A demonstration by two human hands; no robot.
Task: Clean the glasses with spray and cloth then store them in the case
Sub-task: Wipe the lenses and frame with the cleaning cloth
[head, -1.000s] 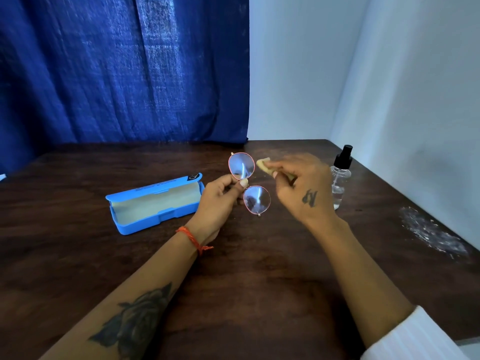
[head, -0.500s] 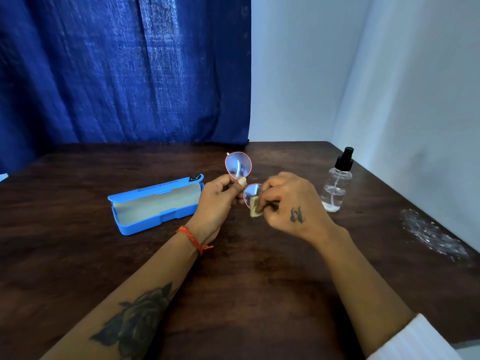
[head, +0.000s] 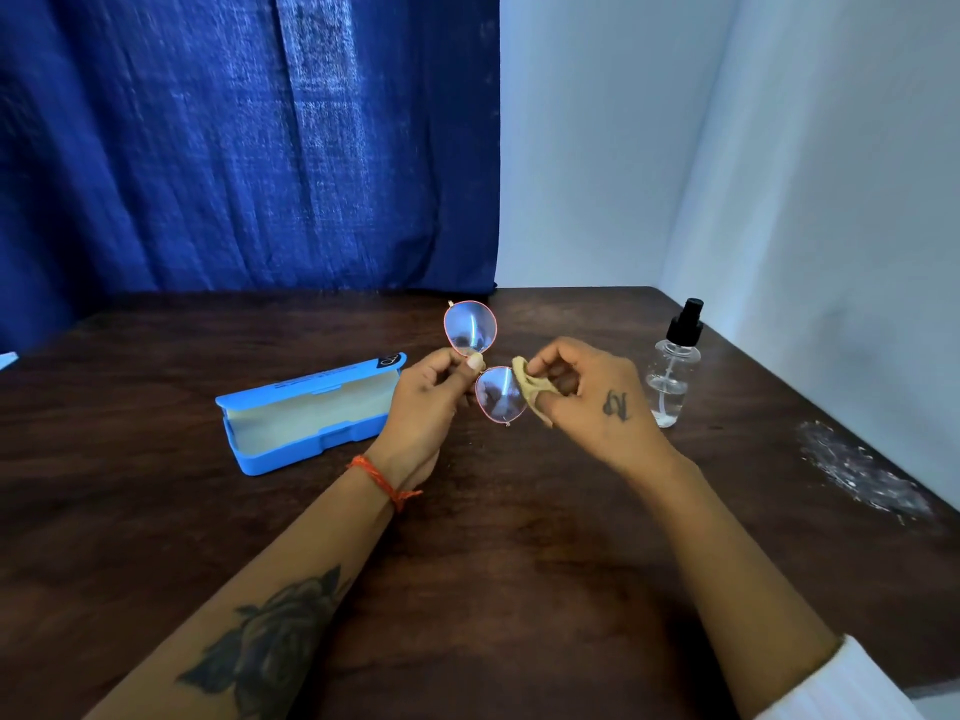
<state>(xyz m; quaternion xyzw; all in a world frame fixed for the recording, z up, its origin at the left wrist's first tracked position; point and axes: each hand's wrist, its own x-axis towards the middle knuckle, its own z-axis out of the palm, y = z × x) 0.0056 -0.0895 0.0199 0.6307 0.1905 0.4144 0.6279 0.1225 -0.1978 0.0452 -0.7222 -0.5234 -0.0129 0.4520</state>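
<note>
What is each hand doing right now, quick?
Left hand: fingers pinch the glasses at the bridge.
Right hand: fingers pinch the cloth against the nearer lens.

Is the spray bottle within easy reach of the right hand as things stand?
Probably yes. The spray bottle stands upright just beyond the right hand, with only bare table between. But that hand is pinching the cloth, so it would need to free some fingers first.
</note>
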